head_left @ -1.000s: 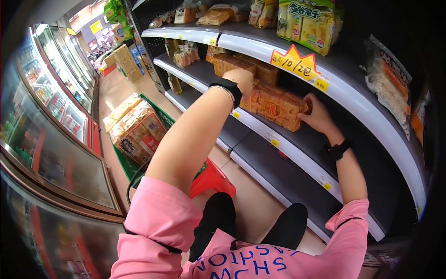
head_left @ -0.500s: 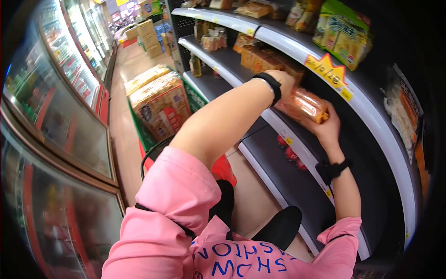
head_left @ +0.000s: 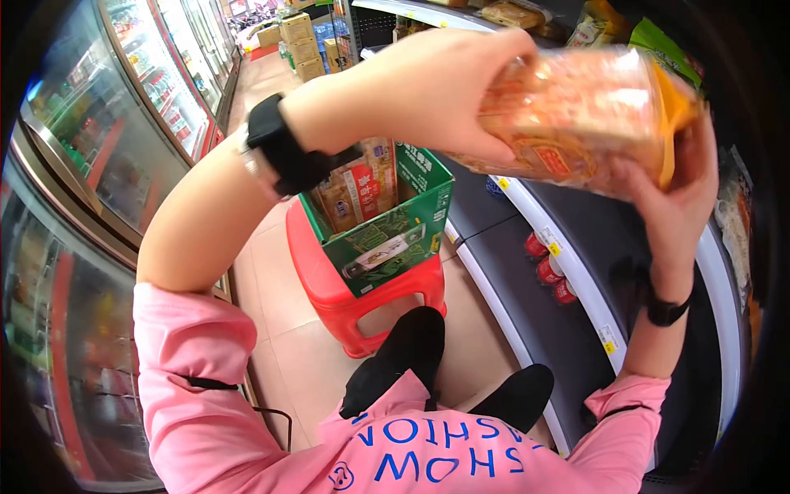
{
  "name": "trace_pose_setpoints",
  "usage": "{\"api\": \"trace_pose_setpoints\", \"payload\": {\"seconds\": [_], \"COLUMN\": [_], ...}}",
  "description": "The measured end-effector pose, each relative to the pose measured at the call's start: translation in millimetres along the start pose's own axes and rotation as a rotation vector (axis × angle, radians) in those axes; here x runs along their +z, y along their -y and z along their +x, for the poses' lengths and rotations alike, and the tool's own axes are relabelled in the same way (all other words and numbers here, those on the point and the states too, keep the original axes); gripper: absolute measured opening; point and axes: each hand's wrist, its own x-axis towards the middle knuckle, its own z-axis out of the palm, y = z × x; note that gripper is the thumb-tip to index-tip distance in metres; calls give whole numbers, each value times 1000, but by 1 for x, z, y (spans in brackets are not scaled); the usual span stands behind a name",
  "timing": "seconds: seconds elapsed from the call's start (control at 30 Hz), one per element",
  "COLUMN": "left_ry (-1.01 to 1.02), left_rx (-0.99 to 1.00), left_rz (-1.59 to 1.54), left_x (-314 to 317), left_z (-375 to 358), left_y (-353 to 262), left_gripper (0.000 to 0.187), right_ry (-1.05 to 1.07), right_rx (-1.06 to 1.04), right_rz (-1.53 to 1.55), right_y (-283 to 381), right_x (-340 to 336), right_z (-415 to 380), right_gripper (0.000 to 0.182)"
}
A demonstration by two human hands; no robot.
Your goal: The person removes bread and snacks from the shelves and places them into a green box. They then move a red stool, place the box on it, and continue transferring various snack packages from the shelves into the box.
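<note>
A clear-wrapped bread loaf with an orange-yellow end is held up in front of the shelves between both hands. My left hand wraps round its left end, with the thumb along the near side. On the right end, my right hand grips the wrapper, fingers partly hidden behind it. Below my left forearm stands a green cardboard box on a red plastic stool. Inside the box a packaged loaf with a red label shows, partly covered by my wrist.
Grey store shelves with white price edges curve along the right. Several red round items sit on a lower shelf. Glass-door coolers line the left side. Stacked cartons stand farther down the tiled aisle.
Both hands have lifted the loaf up and out from the shelf, closer to me. My view has shifted, so the green box and red stool now show more fully.
</note>
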Motion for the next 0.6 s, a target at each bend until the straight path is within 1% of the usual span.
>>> {"api": "trace_pose_setpoints", "payload": {"seconds": [0.03, 0.07, 0.13, 0.17, 0.2, 0.27, 0.3, 0.37, 0.4, 0.43, 0.47, 0.57, 0.6], "left_ry": [-80, -79, -26, -175, -175, -168, -214, -221, -232, -198, -195, -222, -220], "left_rx": [-17, -18, -372, -350, -346, -396, -354, -317, -288, -442, -438, -482, -480], "left_rz": [27, 29, 19, 66, 67, -157, -193, -254, -316, -517, -516, -544, -544], "left_x": [-8, -22, -52, -46, -44, -42, -35, -21, -19, -18, -17, -13, -13], "left_z": [-10, -19, -31, -40, -51, -74, -84, -100, -104, -108, -111, -119, -122], "left_y": [0, -11, -40, -32, -23, 0, 9, 18, 14, 7, 6, 9, 9], "left_gripper": [69, 69, 66, 64, 64, 85, 88, 91, 93, 95, 95, 97, 97], "right_ry": [32, 65, 127, 99, 68, 195, 187, 735, 740, 763, 785, 836, 891], "right_rx": [-2, -5, -90, -270, -450, -271, -268, -299, -379, -294, -208, -252, -278], "right_rz": [10, 18, 4, 238, 470, 199, 196, 312, 370, 298, 226, 235, 213], "right_y": [2, 3, 5, 2, 6, 46, 47, 36, 18, 5, 3, -3, -5], "right_x": [2, 5, 18, 43, 71, 83, 81, 82, 103, 109, 117, 147, 155], "right_z": [13, 27, 52, 70, 84, 89, 94, 114, 125, 117, 111, 98, 95], "right_gripper": [75, 76, 71, 70, 69, 72, 72, 73, 63, 65, 67, 62, 62]}}
